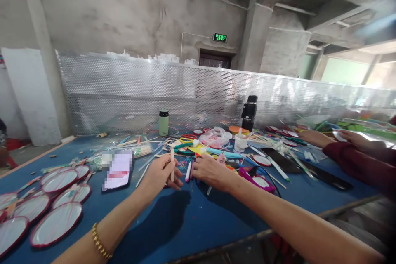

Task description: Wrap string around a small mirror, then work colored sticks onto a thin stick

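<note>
Past the red-rimmed discs (57,222) and phone (119,170) on the worktop (185,218), the left hand (161,174) has a pinching grip on an upright stick (172,164). The right hand (210,171), fingers loosely spread and holding nothing, rests beside a pen (187,172).

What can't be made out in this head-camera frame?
Head view:
- phone: the screen is pixelated and unreadable.
- right hand: fingertips lie among the pens; whether it grips one is unclear.
- left hand: the lower end of its wooden stick is hidden by the fingers.
- red-rimmed oval discs: cut off by the left edge.
- exit sign: the lettering is too small.
</note>
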`<state>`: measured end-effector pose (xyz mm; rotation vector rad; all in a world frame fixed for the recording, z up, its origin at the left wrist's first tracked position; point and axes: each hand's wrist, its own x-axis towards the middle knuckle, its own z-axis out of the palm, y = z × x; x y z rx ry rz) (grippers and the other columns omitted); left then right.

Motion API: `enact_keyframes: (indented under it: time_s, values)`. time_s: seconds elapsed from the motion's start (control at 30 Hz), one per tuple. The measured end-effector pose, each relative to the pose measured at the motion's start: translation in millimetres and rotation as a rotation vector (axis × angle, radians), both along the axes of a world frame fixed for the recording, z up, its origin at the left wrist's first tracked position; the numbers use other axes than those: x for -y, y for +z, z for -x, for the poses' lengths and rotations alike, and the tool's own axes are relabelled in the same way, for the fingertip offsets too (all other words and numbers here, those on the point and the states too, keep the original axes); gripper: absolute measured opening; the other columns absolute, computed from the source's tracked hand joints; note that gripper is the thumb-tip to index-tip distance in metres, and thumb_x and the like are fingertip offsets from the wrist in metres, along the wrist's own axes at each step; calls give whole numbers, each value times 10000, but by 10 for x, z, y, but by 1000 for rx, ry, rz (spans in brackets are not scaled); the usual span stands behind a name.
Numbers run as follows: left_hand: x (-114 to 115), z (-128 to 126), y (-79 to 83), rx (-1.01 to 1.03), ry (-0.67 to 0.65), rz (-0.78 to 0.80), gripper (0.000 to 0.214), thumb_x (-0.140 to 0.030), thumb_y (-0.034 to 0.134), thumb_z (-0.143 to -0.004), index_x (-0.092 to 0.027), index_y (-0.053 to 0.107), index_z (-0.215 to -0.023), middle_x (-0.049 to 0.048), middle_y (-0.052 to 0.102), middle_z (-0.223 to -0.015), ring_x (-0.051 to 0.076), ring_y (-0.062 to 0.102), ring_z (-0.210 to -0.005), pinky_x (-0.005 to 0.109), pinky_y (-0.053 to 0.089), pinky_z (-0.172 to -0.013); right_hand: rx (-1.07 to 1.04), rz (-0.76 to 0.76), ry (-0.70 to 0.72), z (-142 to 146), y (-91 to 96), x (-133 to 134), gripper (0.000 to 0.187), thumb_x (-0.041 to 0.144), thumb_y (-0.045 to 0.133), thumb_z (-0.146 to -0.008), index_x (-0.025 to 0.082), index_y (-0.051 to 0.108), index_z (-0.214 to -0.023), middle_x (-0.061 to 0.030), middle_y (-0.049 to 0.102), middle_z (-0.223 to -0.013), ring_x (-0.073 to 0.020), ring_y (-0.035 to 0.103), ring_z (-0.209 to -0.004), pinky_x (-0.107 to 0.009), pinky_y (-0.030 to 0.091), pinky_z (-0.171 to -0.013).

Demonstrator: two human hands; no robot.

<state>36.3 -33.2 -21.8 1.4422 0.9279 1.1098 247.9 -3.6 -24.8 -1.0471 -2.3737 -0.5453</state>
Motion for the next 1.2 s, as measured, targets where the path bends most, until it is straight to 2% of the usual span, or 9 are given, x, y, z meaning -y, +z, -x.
enact_keyframes:
  time_s: [0.1, 0.17, 0.27, 0.3, 0.37, 0.43, 0.5, 0.73, 1.2]
  values:
    - [-5, -15, 2, -1, 11, 3, 207, -384, 503, -805, -195, 449, -871, -2, 640, -661, 188, 670, -537, 297, 533, -489, 145, 77, 163, -75, 117, 34, 119, 157, 603, -801, 233, 597, -710, 14, 619, -727, -143, 535, -721, -281, 419, -820]
    - [-7, -32, -10, 5, 8, -1, 231, -409, 503, -811, -195, 444, -873, 1, 639, -666, 190, 673, -545, 292, 531, -484, 109, 85, 187, -114, 235, 80, 76, 184, 549, -843, 206, 574, -774, -2, 599, -748, -138, 532, -700, -278, 434, -741]
    - [-3, -66, -43, 24, -16, -6, 273, -454, 488, -826, -193, 429, -881, 20, 649, -698, 192, 679, -562, 284, 527, -481, -316, 64, 136, -82, 398, 171, 110, 250, 445, -908, 183, 524, -869, 15, 544, -674, -111, 479, -553, -232, 403, -542]
    - [1, -78, -54, 32, -26, -10, 284, -464, 484, -830, -193, 423, -889, 25, 650, -707, 193, 680, -567, 284, 528, -484, -626, 122, 134, -43, 433, 196, 117, 277, 452, -910, 187, 509, -863, 36, 524, -622, -95, 446, -487, -212, 370, -474]
    - [15, -100, -68, 43, -51, -21, 302, -479, 481, -834, -196, 410, -910, 29, 652, -717, 198, 683, -580, 299, 537, -498, -1072, 329, 264, 63, 462, 218, 135, 322, 518, -872, 193, 496, -840, 62, 507, -551, -74, 395, -406, -190, 312, -393]
    - [37, -116, -68, 49, -77, -29, 304, -479, 476, -840, -198, 395, -924, 30, 654, -720, 202, 684, -589, 313, 545, -515, -1312, 483, 420, 178, 433, 196, 156, 326, 565, -836, 171, 547, -847, 72, 483, -521, -55, 361, -377, -178, 270, -371]
    - [63, -128, -58, 67, -94, -22, 299, -473, 470, -846, -203, 380, -939, 27, 653, -720, 201, 685, -601, 322, 551, -533, -1418, 577, 482, 274, 362, 145, 198, 338, 627, -793, 145, 604, -832, 52, 521, -529, -51, 383, -383, -176, 261, -368]
    - [96, -170, -69, 87, -123, -4, 331, -487, 494, -829, -201, 374, -943, 16, 636, -729, 202, 684, -603, 332, 554, -550, -1508, 595, 484, 326, 119, 87, 225, 358, 718, -756, 156, 637, -808, 33, 605, -559, -59, 454, -372, -178, 342, -363]
    - [64, -196, -219, 71, -163, -27, 337, -514, 476, -854, -201, 400, -952, 35, 655, -757, 217, 693, -624, 355, 566, -555, -1408, 514, 441, 351, 112, 222, 220, 375, 676, -792, 161, 628, -811, 41, 581, -552, -58, 483, -351, -169, 424, -332]
